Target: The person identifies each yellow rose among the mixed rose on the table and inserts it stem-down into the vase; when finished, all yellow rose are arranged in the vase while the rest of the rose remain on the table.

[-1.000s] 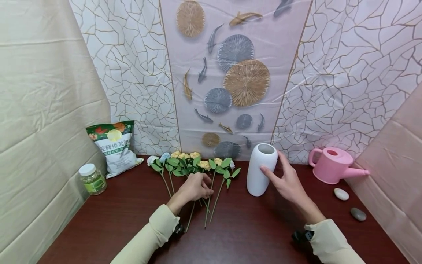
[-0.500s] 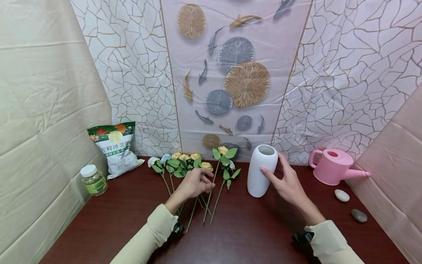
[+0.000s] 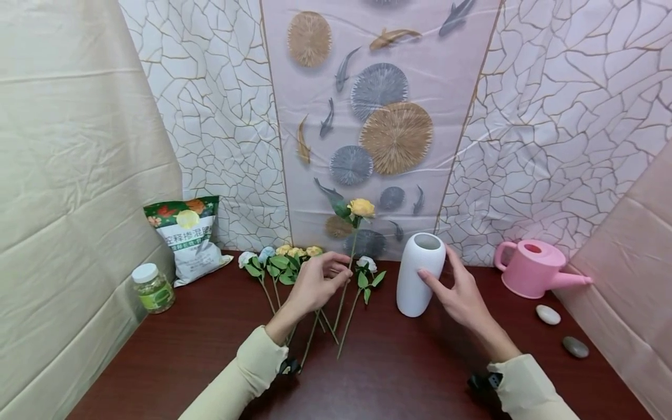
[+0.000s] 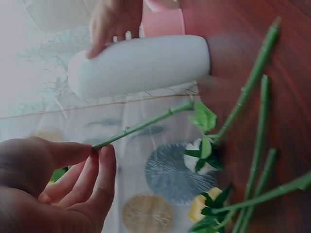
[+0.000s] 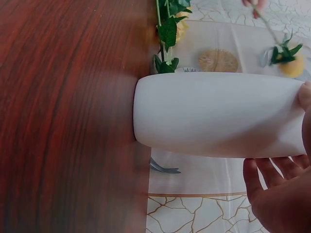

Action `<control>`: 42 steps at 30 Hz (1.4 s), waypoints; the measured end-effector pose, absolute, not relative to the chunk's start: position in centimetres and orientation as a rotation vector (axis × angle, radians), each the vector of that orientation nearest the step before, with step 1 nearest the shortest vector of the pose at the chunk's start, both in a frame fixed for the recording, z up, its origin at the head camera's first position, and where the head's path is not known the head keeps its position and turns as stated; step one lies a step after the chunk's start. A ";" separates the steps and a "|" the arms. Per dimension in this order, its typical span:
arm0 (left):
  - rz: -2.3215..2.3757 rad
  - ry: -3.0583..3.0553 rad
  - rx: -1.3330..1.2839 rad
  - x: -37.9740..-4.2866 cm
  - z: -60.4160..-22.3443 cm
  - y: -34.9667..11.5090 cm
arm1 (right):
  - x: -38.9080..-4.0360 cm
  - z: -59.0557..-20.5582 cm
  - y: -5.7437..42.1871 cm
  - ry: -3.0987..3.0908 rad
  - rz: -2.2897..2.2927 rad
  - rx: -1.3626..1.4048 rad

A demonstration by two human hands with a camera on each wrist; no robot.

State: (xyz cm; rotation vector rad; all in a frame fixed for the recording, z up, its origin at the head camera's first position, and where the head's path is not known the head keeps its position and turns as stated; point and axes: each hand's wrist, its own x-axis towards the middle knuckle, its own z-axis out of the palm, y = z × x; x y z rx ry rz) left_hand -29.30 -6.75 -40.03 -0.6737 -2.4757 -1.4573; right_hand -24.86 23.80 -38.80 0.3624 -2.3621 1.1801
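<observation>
My left hand point(image 3: 316, 286) pinches the thin green stem of a yellow artificial rose point(image 3: 361, 207) between thumb and fingertips. The rose stands upright with its bloom raised over the other flowers; in the left wrist view its stem point(image 4: 143, 125) runs out from the fingertips. With thumb in front and fingers behind, my right hand point(image 3: 463, 296) holds the upper side of a white vase point(image 3: 413, 286). The vase stands upright on the table, its mouth uncovered, and fills much of the right wrist view. Just right of the left hand lies a white flower point(image 3: 366, 265).
Several more flowers lie left, with white, blue and yellow blooms point(image 3: 297, 253). At the left stand a fertilizer bag point(image 3: 191, 245) and a lidded jar point(image 3: 153, 290). A pink watering can point(image 3: 532, 271), a white stone point(image 3: 548, 315) and a grey stone point(image 3: 575, 347) are at the right.
My left hand has lifted the yellow rose from among the lying flowers, up and slightly right, turning it upright. The right hand has stayed on the vase, which has not moved.
</observation>
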 end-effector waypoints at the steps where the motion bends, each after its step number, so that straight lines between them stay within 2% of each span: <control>1: -1.473 -2.447 -0.684 -29.2 -39.8 -6.6 | -24.9 -38.9 23.8 -2.357 1.180 0.363; 8: -1.619 -2.233 -0.727 -29.2 -37.4 -4.8 | -25.1 -39.1 23.9 -2.325 1.191 0.384; 18: -1.768 -1.885 -0.841 -30.3 -30.8 -2.0 | -25.1 -39.2 23.7 -2.319 1.186 0.376; 26: -1.905 -1.690 -0.825 -28.7 -26.1 0.5 | -25.0 -39.2 23.8 -2.318 1.186 0.369; 31: -1.952 -1.589 -0.841 -29.0 -25.6 2.3 | -25.1 -39.3 23.8 -2.305 1.191 0.379; 38: -1.842 -1.705 -0.877 -31.6 -27.6 4.6 | -25.1 -39.4 23.9 -2.299 1.183 0.378; 42: -1.701 -1.836 -0.866 -31.7 -28.7 5.3 | -25.2 -39.4 23.8 -2.296 1.186 0.381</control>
